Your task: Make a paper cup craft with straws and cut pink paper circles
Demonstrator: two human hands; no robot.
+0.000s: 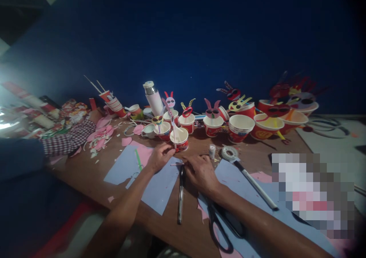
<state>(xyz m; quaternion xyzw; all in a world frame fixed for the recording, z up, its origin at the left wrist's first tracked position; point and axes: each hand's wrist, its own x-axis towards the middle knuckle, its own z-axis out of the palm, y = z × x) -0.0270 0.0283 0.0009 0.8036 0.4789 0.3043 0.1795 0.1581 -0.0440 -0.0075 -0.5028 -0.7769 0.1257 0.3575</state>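
Note:
My left hand [161, 157] is in front of a red-and-white paper cup [182, 143], its fingers pressed together near the cup's base. A tiny red piece [177, 150] shows at the fingertips; whether they grip it is unclear. A pink paper figure on a stick [170, 115] rises from this cup. My right hand [201, 172] lies palm down on the table, fingers bent and somewhat apart. Close to its fingertips is a thin pinkish strip [176, 164], across the top of a pen [180, 197]. Blue paper [160, 191] lies beneath my left forearm.
Several paper cups [241, 126] with cut-paper faces line the back, beside a flask [153, 99]. Black-handled scissors [219, 231] lie under my right forearm. Near them are a tape roll [229, 153], a small bottle [212, 151] and a marker [259, 187]. Pink scraps [100, 136] cover the left side.

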